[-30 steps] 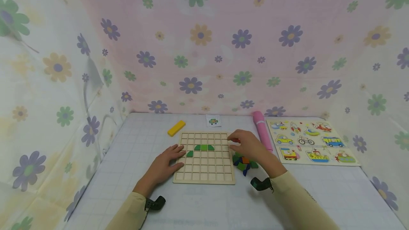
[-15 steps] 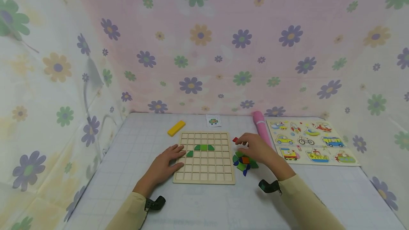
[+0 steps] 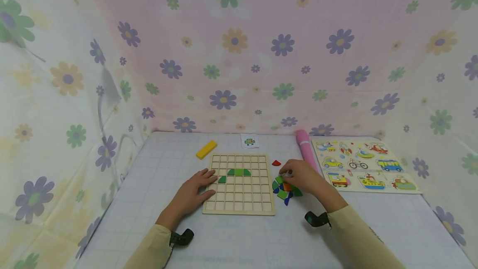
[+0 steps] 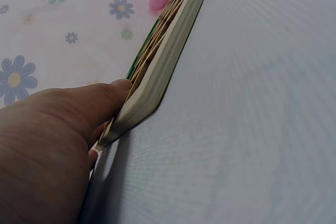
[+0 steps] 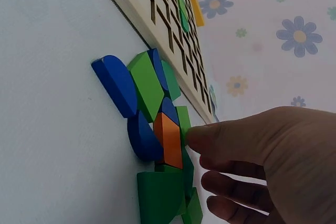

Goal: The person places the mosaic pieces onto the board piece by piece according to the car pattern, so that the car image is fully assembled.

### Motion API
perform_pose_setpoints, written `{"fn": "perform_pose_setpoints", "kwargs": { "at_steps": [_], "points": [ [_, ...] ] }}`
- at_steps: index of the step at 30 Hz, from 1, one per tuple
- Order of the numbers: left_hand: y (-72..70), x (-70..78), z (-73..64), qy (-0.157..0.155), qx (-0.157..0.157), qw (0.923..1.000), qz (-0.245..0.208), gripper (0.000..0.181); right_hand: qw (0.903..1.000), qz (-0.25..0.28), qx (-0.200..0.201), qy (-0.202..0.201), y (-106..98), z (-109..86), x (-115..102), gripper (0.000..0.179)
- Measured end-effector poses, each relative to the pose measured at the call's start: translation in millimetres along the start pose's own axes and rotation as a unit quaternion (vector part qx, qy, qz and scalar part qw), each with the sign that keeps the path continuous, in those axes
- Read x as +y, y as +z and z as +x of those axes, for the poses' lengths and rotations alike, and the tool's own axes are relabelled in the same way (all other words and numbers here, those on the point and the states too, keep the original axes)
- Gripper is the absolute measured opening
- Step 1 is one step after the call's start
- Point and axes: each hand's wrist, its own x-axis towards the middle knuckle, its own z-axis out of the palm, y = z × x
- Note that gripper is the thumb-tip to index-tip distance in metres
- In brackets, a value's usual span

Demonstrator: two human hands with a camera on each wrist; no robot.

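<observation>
A wooden grid board (image 3: 239, 212) lies on the table, with a light green square (image 3: 238, 172) between two dark green quarter-rounds and another dark green quarter-round (image 3: 222, 179) at its left. My left hand (image 3: 194, 190) rests on the board's left edge, fingers extended; in the left wrist view the thumb (image 4: 113, 95) lies over the rim. To the right, my right hand (image 3: 300, 173) is over a pile of blue, green and orange blocks (image 5: 169, 139). Its thumb tip is right at a light green block, the other fingers loosely bent beside the pile. A red quarter-round (image 3: 276, 163) lies beyond the pile.
A small picture card (image 3: 249, 141) and a yellow bar (image 3: 206, 150) lie behind the board. At right are a pink roll (image 3: 307, 152) and a vehicle puzzle board (image 3: 364, 165). Flowered cloth (image 3: 231, 74) walls the table's back and sides.
My right hand has moved from the board's upper right edge back toward the pile, letting go of the red quarter-round on the table. The left hand has stayed in place.
</observation>
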Motion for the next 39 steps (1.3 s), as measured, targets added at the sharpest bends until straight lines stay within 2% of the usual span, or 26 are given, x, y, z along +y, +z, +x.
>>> {"fn": "perform_pose_setpoints", "kwargs": {
  "at_steps": [14, 24, 33, 39],
  "points": [
    [1.7, -3.0, 2.0, 0.005, 0.002, 1.0000, 0.003, 0.053, 0.9998, -0.019, 0.000, 0.006, 4, 4.8, -2, 0.020],
    [0.9, -1.3, 1.6, -0.004, -0.004, 1.0000, 0.001, 0.053, 0.9997, -0.018, -0.003, 0.014, 8, 8.8, -5, 0.021],
    [0.4, 0.0, 1.3, -0.007, -0.006, 1.0000, 0.002, 0.053, 0.9994, -0.028, 0.012, 0.013, 15, 10.5, 0, 0.021],
    [0.0, -0.7, 0.6, -0.004, -0.004, 1.0000, 0.003, 0.053, 0.9989, -0.036, 0.030, 0.001, 12, 10.6, -6, 0.021]
  ]
}}
